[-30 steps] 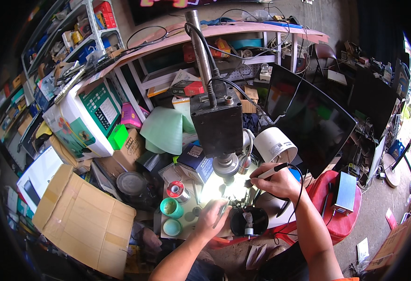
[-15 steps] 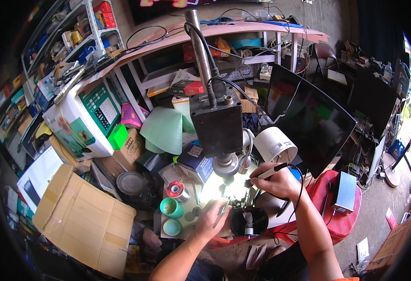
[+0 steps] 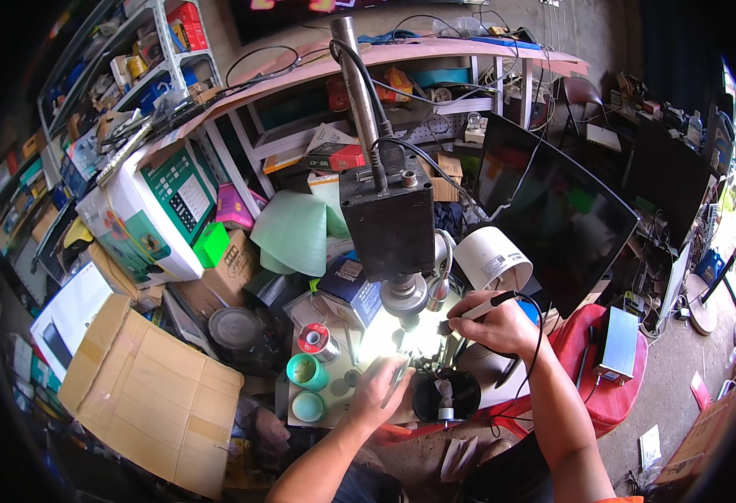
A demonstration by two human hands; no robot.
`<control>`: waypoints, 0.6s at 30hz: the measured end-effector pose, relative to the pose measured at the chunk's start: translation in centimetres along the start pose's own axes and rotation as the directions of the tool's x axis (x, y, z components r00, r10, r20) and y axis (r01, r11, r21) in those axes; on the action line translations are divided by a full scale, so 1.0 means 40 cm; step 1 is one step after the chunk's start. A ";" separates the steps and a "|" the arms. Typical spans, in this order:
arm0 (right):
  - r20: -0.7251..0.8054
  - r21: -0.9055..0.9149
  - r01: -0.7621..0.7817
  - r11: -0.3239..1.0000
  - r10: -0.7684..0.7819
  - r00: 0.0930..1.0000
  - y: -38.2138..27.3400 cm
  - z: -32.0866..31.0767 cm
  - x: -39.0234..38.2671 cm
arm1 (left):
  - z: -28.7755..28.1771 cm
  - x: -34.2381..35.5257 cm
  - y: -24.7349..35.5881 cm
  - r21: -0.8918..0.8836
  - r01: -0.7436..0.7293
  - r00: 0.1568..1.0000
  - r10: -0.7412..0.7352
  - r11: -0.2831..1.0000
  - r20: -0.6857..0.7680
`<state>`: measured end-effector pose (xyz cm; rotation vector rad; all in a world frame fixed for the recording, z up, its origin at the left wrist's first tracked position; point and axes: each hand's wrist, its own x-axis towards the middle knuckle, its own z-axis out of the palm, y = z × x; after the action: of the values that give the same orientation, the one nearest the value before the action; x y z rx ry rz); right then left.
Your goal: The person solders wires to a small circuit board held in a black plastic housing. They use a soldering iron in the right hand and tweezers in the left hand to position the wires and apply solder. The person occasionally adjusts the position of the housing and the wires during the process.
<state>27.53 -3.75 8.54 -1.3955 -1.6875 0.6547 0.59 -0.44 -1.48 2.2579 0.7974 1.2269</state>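
Cluttered workshop, boxes piled around a small table (image 3: 337,404). Black boxy scope unit (image 3: 389,222) on a metal post, lens down over a bright lit patch (image 3: 422,342). Left hand (image 3: 374,392) at near-left edge of the patch, fingers closed round a thin tool (image 3: 397,376), likely tweezers. Right hand (image 3: 506,325) on the far side, pinching a white corded pen tool (image 3: 479,309), dark tip aimed into the light. Workpiece between them washed out, can't tell what it is. Solder spool (image 3: 318,342) and two teal cups (image 3: 308,371) left; black round dish (image 3: 427,404) just right of left hand.
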 end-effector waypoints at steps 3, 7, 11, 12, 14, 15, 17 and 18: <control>0.001 0.002 0.000 1.000 0.000 1.000 -0.001 -0.001 0.000 | 0.000 0.001 0.002 -0.001 0.004 1.000 -0.004 1.000 0.001; 0.011 0.023 -0.033 0.999 0.033 0.999 -0.016 -0.003 0.000 | 0.000 0.000 -0.001 0.009 -0.013 1.000 0.013 1.000 -0.004; 0.009 0.024 -0.030 0.999 0.030 1.000 -0.010 -0.003 0.000 | 0.000 0.001 0.003 0.003 -0.012 1.000 0.012 1.000 -0.003; 0.010 0.024 -0.032 0.999 0.032 0.999 -0.009 -0.002 0.000 | 0.000 0.001 0.003 0.001 -0.010 1.000 0.010 1.000 -0.003; 0.010 0.025 -0.031 0.999 0.031 0.999 -0.008 -0.002 0.000 | -0.001 0.001 0.004 -0.004 -0.002 1.000 0.002 1.000 0.000; 0.009 0.024 -0.028 0.999 0.027 1.000 -0.008 -0.002 0.000 | -0.002 0.000 0.005 -0.007 0.004 1.000 -0.004 1.000 0.002; 0.009 0.020 -0.028 0.999 0.028 1.000 -0.007 -0.003 0.000 | -0.002 0.001 0.006 -0.009 0.007 1.000 -0.007 1.000 0.004; 0.009 0.018 -0.031 0.999 0.031 0.999 -0.007 -0.003 0.000 | -0.002 0.002 0.006 -0.008 0.005 1.000 -0.005 1.000 0.003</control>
<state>27.48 -3.84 8.83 -1.4110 -1.6659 0.6930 0.62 -0.56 -1.22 2.2492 0.7949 1.2217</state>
